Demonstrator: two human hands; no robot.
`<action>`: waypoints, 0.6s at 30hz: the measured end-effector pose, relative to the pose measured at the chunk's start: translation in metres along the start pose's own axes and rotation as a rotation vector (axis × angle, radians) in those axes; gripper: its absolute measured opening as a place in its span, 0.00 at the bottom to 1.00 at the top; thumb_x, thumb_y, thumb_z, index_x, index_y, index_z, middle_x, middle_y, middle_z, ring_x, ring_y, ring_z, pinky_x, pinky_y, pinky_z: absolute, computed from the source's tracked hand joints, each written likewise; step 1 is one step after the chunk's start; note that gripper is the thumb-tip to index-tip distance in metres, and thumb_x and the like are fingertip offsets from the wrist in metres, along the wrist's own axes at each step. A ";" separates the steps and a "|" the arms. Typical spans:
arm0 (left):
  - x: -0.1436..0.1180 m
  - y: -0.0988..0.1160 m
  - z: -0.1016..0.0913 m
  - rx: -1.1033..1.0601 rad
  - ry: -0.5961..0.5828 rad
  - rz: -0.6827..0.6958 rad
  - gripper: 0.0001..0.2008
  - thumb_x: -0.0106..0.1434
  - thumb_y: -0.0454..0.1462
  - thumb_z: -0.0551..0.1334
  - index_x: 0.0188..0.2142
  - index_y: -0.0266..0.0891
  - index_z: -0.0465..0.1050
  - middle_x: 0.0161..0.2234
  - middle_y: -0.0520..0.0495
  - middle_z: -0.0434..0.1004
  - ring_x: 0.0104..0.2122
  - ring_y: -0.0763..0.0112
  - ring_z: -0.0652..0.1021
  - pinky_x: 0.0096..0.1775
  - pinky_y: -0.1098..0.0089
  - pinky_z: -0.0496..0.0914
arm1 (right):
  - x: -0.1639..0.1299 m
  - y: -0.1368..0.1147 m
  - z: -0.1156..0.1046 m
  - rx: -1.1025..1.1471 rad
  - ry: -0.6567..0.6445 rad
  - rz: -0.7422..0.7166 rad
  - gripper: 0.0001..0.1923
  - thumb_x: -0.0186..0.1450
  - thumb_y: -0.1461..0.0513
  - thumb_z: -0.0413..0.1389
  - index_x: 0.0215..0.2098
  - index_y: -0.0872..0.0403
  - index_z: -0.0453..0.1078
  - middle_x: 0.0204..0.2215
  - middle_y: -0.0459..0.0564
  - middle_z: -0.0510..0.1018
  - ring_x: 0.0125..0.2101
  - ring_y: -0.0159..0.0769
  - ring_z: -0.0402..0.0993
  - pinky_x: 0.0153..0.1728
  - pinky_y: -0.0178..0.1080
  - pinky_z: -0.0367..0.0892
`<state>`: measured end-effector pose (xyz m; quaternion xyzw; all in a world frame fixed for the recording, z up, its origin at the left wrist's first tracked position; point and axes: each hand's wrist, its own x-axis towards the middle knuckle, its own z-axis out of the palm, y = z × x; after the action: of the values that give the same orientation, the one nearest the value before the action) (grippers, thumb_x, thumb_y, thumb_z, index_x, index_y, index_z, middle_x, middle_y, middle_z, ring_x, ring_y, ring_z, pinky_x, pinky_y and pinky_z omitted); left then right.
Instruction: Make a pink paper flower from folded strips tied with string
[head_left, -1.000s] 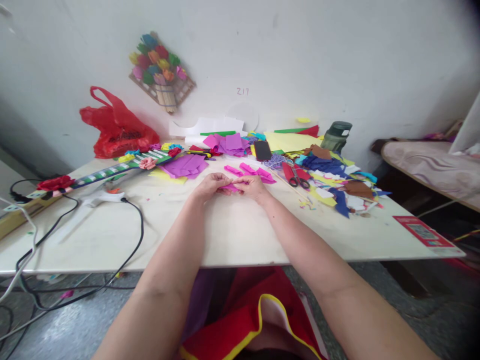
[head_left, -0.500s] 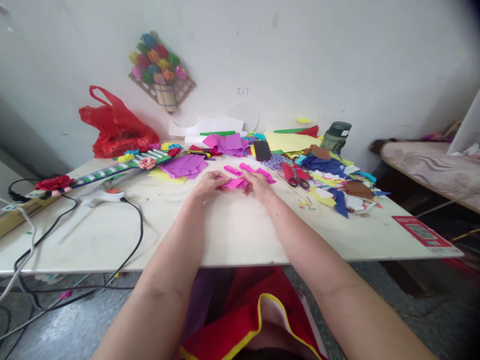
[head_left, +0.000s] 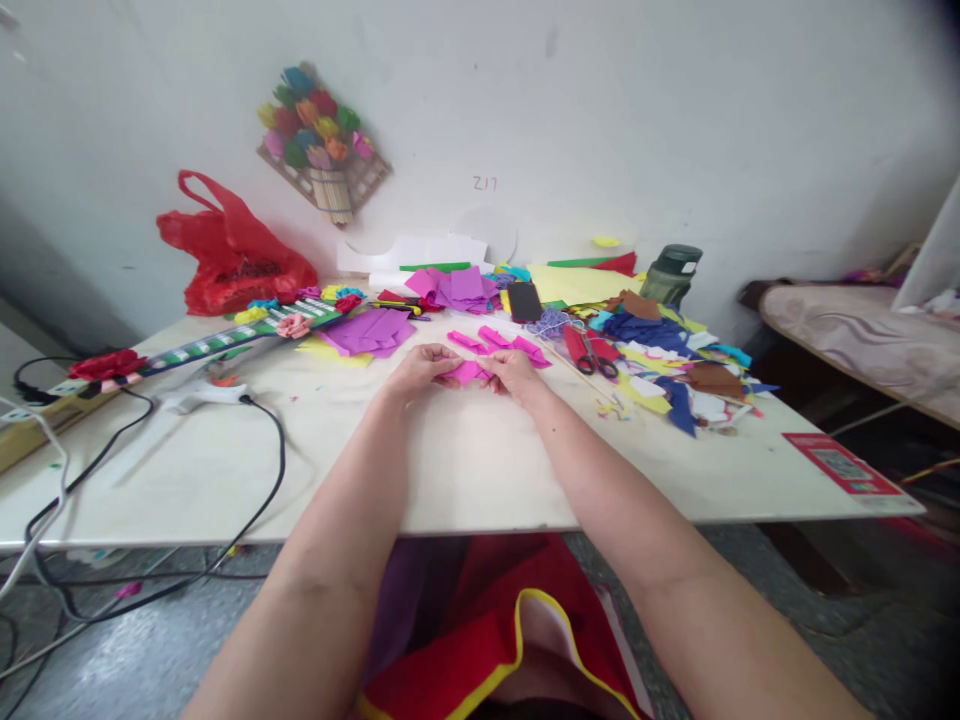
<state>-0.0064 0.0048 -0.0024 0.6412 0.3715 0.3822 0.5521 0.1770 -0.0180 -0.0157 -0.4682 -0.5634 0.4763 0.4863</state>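
Observation:
Between my hands is a small piece of magenta paper (head_left: 468,373), held just above the white table. My left hand (head_left: 424,369) pinches its left side with thumb and fingers. On the right side, my right hand (head_left: 514,374) grips it the same way. Folded magenta paper pieces (head_left: 495,338) lie on the table just beyond my fingers. The exact folds of the held piece are partly covered by my fingertips.
Purple paper sheets (head_left: 371,331) lie left of my hands. Scissors (head_left: 597,366), a black phone (head_left: 524,301) and mixed paper scraps (head_left: 675,370) spread to the right. A glue gun (head_left: 187,398) with a black cord rests at left, and a green bottle (head_left: 671,274) stands behind.
My right hand has shifted slightly down, and the held magenta paper looks narrower between my fingers. More of the folded pieces behind it shows. My left hand stays in place.

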 end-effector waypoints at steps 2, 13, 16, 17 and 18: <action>0.001 -0.001 0.000 0.001 -0.012 -0.012 0.19 0.43 0.44 0.69 0.29 0.33 0.69 0.23 0.50 0.73 0.23 0.72 0.76 0.30 0.70 0.72 | 0.000 -0.001 0.001 -0.011 0.014 -0.015 0.14 0.52 0.55 0.59 0.18 0.56 0.63 0.12 0.46 0.71 0.09 0.23 0.58 0.10 0.29 0.50; 0.000 -0.001 0.000 0.009 -0.020 -0.030 0.18 0.44 0.44 0.69 0.27 0.33 0.68 0.20 0.50 0.73 0.23 0.71 0.77 0.30 0.71 0.71 | -0.004 -0.007 0.000 0.008 0.012 0.004 0.20 0.53 0.47 0.56 0.20 0.56 0.68 0.14 0.48 0.73 0.11 0.25 0.63 0.11 0.30 0.57; 0.000 0.000 0.002 0.023 -0.022 -0.025 0.18 0.43 0.44 0.70 0.27 0.33 0.68 0.20 0.49 0.74 0.22 0.72 0.76 0.29 0.71 0.71 | -0.006 -0.008 0.003 -0.046 -0.015 -0.014 0.17 0.50 0.50 0.60 0.18 0.56 0.67 0.13 0.48 0.72 0.12 0.25 0.62 0.11 0.29 0.57; 0.000 0.000 0.002 0.027 -0.024 -0.026 0.19 0.43 0.44 0.70 0.27 0.33 0.68 0.20 0.49 0.74 0.21 0.72 0.76 0.29 0.70 0.71 | -0.006 -0.008 0.004 -0.065 -0.023 -0.027 0.16 0.50 0.52 0.61 0.18 0.56 0.67 0.13 0.48 0.72 0.12 0.25 0.62 0.12 0.29 0.57; 0.000 0.000 0.003 0.027 -0.030 -0.026 0.19 0.43 0.45 0.70 0.27 0.33 0.69 0.20 0.48 0.74 0.22 0.72 0.76 0.29 0.70 0.71 | -0.006 -0.008 0.005 -0.079 -0.028 -0.038 0.15 0.50 0.54 0.61 0.18 0.56 0.67 0.13 0.47 0.72 0.12 0.25 0.62 0.12 0.30 0.58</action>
<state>-0.0039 0.0035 -0.0026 0.6491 0.3768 0.3603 0.5539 0.1719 -0.0256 -0.0088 -0.4696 -0.5975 0.4507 0.4683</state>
